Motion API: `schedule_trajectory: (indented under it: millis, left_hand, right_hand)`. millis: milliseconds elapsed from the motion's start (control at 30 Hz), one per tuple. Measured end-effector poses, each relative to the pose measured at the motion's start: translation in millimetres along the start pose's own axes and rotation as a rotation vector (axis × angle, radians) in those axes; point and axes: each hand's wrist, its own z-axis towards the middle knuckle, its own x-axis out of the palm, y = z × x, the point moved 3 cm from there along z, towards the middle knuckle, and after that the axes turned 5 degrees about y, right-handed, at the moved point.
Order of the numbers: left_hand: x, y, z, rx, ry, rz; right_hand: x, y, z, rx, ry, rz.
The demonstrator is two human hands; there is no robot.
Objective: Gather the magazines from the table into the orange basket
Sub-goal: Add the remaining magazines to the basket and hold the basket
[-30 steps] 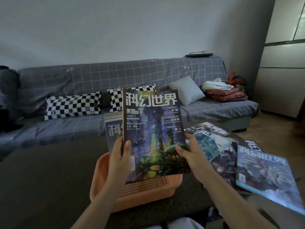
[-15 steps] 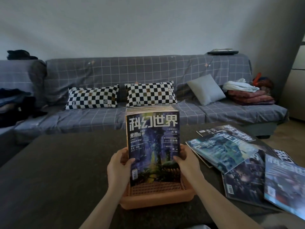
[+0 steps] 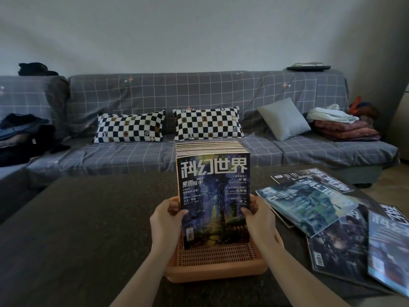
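Lower now than a second ago, the magazine [image 3: 213,196] we grip between left hand [image 3: 164,220] and right hand [image 3: 260,218] stands in the orange basket [image 3: 212,264] (front of a full row), which could tip toward us once released.

Upright magazine stack [image 3: 213,196] stands in orange basket [image 3: 217,262]; loose magazines [image 3: 309,204] lie right.

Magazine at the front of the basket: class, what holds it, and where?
Both hands: the left hand grips the front magazine's left edge, the right hand its right edge, low down.
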Motion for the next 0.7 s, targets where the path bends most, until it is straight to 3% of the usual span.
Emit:
schedule_trajectory:
  millis: [267,700]
  left_hand:
    - [-0.5,4.5,-1.4,0.016,-0.04,-0.064]
    - [0.2,7.3,2.9,0.023,-0.017,0.088]
  right_hand:
    - [2.1,-1.3,-2.3,-0.041,0.041,-0.009]
    - [0.3,0.2,-2.6,-0.118,0.092,-0.018]
